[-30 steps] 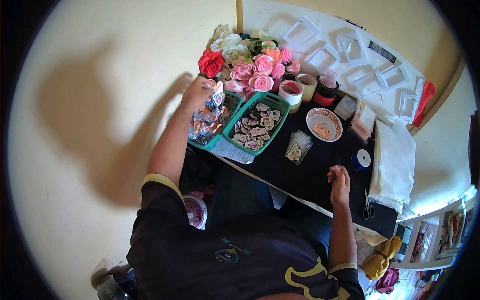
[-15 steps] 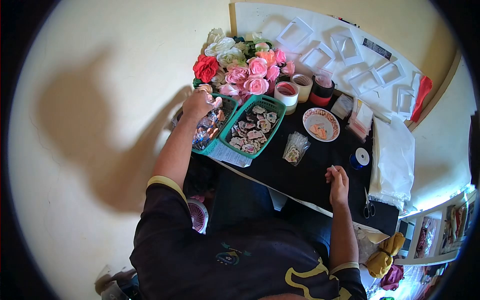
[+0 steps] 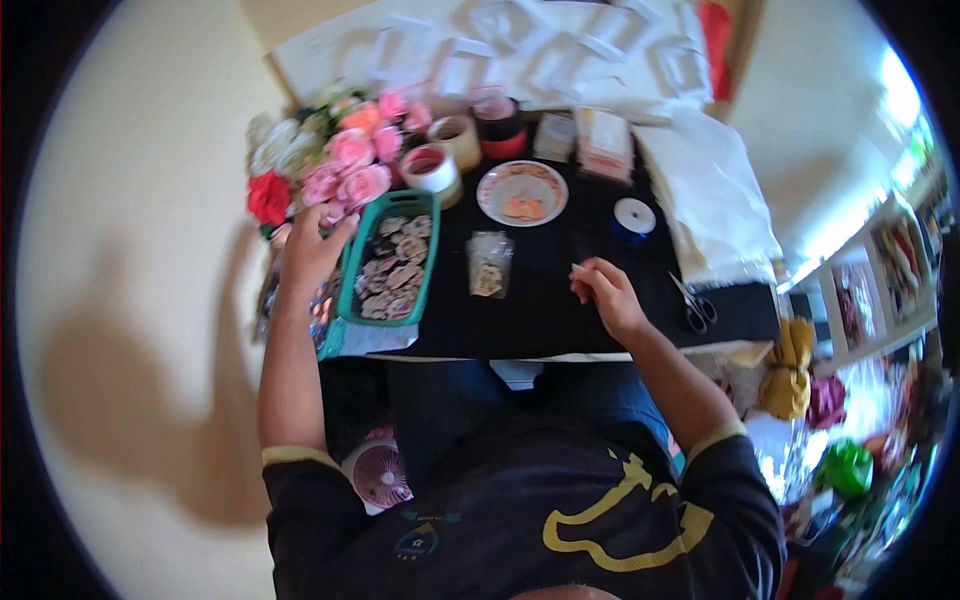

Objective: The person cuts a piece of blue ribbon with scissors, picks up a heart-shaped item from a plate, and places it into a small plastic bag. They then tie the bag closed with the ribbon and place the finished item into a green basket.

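Note:
My left hand (image 3: 314,245) is over the far end of the left green basket (image 3: 332,338), close to the flowers. Its fingers are curled downward, and what they hold, if anything, is hidden. That basket has small wrapped pieces in it, mostly covered by my hand and forearm. Beside it stands a second green basket (image 3: 429,262) full of printed cut-out pieces (image 3: 392,285). Above the black tabletop, my right hand (image 3: 606,292) pinches a small white piece (image 3: 578,268) too small to name. A clear packet (image 3: 490,266) with cut-outs inside lies between my hands.
Artificial flowers (image 3: 345,160) stand at the back left, next to tape rolls (image 3: 430,172). A patterned bowl (image 3: 488,203) contains orange pieces. At the right are a blue ribbon spool (image 3: 634,218), scissors (image 3: 698,312) and white plastic sheets (image 3: 705,205). White box frames (image 3: 465,70) rest along the back.
The view has swung to the right and blurred, so the table appears farther left. My left hand stays over the left basket; my right hand keeps its pinch on the small white piece.

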### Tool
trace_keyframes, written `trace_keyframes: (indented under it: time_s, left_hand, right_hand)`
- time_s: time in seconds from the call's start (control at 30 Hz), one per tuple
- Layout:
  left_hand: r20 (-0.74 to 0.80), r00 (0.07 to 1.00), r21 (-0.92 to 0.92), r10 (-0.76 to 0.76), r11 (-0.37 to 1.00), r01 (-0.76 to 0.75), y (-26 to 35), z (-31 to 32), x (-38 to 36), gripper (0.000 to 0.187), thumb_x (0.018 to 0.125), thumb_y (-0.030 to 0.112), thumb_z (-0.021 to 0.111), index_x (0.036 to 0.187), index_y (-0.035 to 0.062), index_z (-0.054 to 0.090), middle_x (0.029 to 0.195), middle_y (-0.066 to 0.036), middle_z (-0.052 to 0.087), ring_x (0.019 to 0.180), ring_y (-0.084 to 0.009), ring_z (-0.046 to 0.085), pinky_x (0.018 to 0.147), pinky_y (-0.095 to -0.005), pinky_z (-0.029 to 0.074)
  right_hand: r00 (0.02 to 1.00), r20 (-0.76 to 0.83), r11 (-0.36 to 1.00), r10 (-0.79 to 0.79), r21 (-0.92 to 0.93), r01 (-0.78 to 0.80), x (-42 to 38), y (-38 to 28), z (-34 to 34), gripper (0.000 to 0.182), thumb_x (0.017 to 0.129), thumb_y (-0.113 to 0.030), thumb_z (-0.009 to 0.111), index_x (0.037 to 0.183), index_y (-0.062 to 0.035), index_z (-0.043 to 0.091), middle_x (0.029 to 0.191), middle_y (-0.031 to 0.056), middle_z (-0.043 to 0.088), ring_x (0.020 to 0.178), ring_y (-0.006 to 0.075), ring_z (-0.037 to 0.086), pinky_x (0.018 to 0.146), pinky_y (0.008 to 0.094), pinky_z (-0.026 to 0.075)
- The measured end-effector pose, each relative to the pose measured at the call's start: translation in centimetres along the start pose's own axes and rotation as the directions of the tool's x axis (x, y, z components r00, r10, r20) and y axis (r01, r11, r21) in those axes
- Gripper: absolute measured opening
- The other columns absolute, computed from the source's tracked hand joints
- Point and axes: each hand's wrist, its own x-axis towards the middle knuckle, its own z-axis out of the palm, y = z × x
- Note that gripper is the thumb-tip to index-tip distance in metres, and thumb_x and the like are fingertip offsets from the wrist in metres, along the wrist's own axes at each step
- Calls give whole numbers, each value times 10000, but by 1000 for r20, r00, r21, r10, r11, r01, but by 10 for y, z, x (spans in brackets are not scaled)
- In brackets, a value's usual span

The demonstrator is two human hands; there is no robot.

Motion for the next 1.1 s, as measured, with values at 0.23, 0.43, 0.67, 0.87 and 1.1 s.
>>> trace_keyframes:
  time_s: [0.23,0.43,0.67,0.87,1.1]
  left_hand:
    - [455,876,-201,161,977,-75,146,78,-30,271,833,277,738,937,48,638,802,-68,642,718,-183,631,664,-319,502]
    - [596,723,-315,348,930,-187,228,168,-40,290,837,302,724,980,64,641,729,-60,641,665,-209,639,591,-336,493]
    - [666,703,-14,247,947,-320,324,311,-40,387,885,217,559,1215,16,537,950,-174,698,905,-365,673,789,-454,529]
    - [700,695,80,161,950,-301,351,342,-28,345,870,221,530,1144,12,548,1050,-235,674,977,-405,650,814,-494,526]
    - [580,689,-37,434,859,-510,330,312,-48,347,856,353,648,972,28,609,985,-168,634,856,-340,666,726,-439,554]
  right_hand:
    - [937,-200,919,-285,-335,208,-63,-29,-54,149,928,-160,632,928,-12,622,801,43,572,790,119,574,714,267,471]
    - [780,-177,287,-600,-958,3,-110,-33,-119,167,848,-128,622,980,-31,654,973,148,600,889,331,597,770,401,505]
    - [873,-383,496,-302,-845,-199,-135,-34,-132,290,819,-168,628,1088,-58,630,1048,134,584,1004,324,606,852,417,507]
    - [894,-419,492,-157,-818,-297,-148,-51,-144,409,806,-229,667,1173,-60,599,1087,136,607,986,318,637,843,410,527]
    - [908,-416,399,-51,-842,-363,-137,-45,-147,449,807,-287,694,1170,-33,619,1007,145,641,907,319,661,796,418,536]
